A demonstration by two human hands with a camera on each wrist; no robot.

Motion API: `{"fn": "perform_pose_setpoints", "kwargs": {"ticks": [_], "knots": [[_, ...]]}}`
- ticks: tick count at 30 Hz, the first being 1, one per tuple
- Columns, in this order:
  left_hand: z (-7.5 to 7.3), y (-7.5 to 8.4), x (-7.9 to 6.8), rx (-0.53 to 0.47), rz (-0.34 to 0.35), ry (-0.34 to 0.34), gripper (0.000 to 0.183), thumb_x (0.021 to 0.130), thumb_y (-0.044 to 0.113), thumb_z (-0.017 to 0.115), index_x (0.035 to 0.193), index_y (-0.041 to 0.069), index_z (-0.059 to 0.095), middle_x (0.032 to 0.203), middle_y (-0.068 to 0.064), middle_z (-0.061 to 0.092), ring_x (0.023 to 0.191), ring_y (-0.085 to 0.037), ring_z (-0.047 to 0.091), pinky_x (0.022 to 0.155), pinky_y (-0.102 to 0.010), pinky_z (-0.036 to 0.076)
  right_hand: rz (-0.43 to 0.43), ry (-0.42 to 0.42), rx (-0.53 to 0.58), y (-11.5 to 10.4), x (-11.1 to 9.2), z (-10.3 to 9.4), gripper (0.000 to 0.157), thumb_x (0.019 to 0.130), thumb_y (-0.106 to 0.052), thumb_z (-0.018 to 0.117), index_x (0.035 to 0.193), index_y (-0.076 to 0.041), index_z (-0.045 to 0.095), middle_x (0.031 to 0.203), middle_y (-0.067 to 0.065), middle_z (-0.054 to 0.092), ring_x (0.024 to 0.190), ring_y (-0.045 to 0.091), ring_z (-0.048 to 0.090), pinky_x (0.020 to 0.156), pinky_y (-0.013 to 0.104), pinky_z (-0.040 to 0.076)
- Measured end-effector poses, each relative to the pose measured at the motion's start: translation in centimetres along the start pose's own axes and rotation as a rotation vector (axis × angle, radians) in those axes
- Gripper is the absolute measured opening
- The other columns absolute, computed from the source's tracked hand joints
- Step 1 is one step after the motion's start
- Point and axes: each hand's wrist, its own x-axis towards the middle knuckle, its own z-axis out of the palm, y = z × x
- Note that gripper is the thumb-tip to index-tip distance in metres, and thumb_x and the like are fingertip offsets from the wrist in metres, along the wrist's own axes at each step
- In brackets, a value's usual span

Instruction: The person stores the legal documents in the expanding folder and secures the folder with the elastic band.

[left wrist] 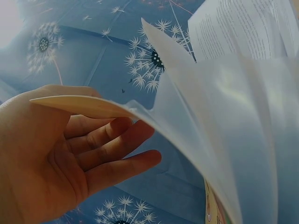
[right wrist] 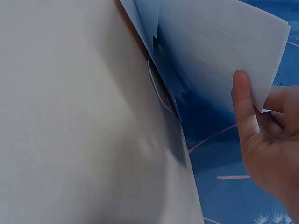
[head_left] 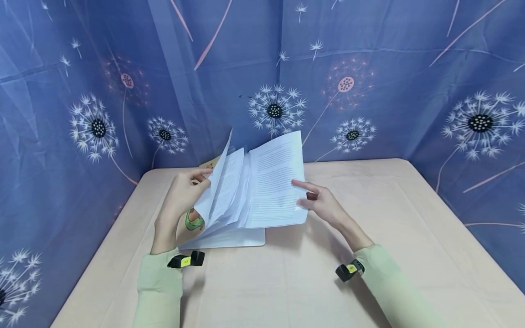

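A folder with a cartoon-printed tan cover (head_left: 194, 222) stands open, fanned full of printed sheets (head_left: 276, 182). My left hand (head_left: 182, 193) pinches its raised left side at the edge; in the left wrist view the tan cover edge (left wrist: 88, 105) lies between thumb and fingers, the lower fingers loosely bent. On the other side my right hand (head_left: 328, 207) holds the outer edge of a bundle of sheets lifted to the right, thumb on one face (right wrist: 219, 51) and fingers behind. A thin curved loop (right wrist: 154, 84) shows near the fold. The folder's white lower panel (head_left: 242, 239) lies on the table.
The table (head_left: 287, 282) has a pale cream cloth. Blue curtains (head_left: 221, 91) with dandelion prints rise behind and along both sides, close to the folder at the back. Each wrist wears a black strapped device (head_left: 186, 260) with a yellow label.
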Motion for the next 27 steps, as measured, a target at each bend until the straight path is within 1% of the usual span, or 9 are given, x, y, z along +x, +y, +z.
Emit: {"fn": "perform_pose_setpoints", "kwargs": {"ticks": [3,8,11,17,21,27], "knots": [[0.0,0.0,0.0,-0.003,0.0,-0.002,0.04,0.093,0.014,0.051,0.129,0.013,0.068,0.093,-0.009,0.068,0.073,-0.021,0.055,0.059,-0.03,0.042,0.007,-0.014,0.026,-0.2,0.3,0.3,0.058,0.093,-0.003,0.063,0.148,-0.012,0.048,0.153,0.011,0.045,0.118,0.029,0.062,0.086,0.026,0.056],[0.0,0.0,-0.1,-0.014,0.008,0.002,0.039,0.093,0.014,0.052,0.129,0.013,0.068,0.093,-0.009,0.068,0.075,-0.022,0.058,0.061,-0.031,0.044,0.002,-0.033,0.043,-0.3,1.0,0.9,0.059,0.092,-0.002,0.063,0.148,-0.009,0.047,0.154,0.013,0.044,0.116,0.028,0.063,0.085,0.025,0.056],[0.0,0.0,-0.1,-0.017,0.007,0.001,0.039,0.093,0.014,0.052,0.129,0.013,0.068,0.093,-0.01,0.068,0.078,-0.022,0.059,0.064,-0.032,0.045,0.011,-0.045,0.054,-0.2,1.5,1.3,0.06,0.091,-0.001,0.063,0.148,-0.007,0.047,0.154,0.013,0.044,0.117,0.032,0.063,0.085,0.026,0.056],[0.0,-0.1,0.0,-0.013,0.002,-0.008,0.04,0.093,0.014,0.051,0.13,0.014,0.068,0.094,-0.01,0.068,0.077,-0.022,0.058,0.062,-0.031,0.044,0.036,-0.054,0.066,-0.3,2.2,2.1,0.06,0.09,0.0,0.063,0.148,-0.006,0.047,0.152,0.014,0.046,0.121,0.034,0.061,0.086,0.026,0.056],[0.0,-0.1,0.1,-0.018,0.002,-0.008,0.04,0.093,0.014,0.052,0.129,0.013,0.068,0.094,-0.01,0.068,0.077,-0.022,0.059,0.062,-0.031,0.044,0.034,-0.07,0.074,-0.4,2.3,2.4,0.061,0.09,0.001,0.063,0.148,-0.004,0.046,0.15,0.018,0.047,0.119,0.034,0.062,0.086,0.027,0.056],[0.1,-0.1,0.1,-0.018,0.006,-0.003,0.04,0.093,0.014,0.052,0.129,0.013,0.068,0.093,-0.01,0.068,0.077,-0.022,0.059,0.063,-0.033,0.045,0.025,-0.088,0.065,-0.7,1.9,2.2,0.061,0.09,-0.001,0.064,0.148,-0.006,0.046,0.151,0.016,0.047,0.12,0.033,0.062,0.086,0.028,0.057]]}}
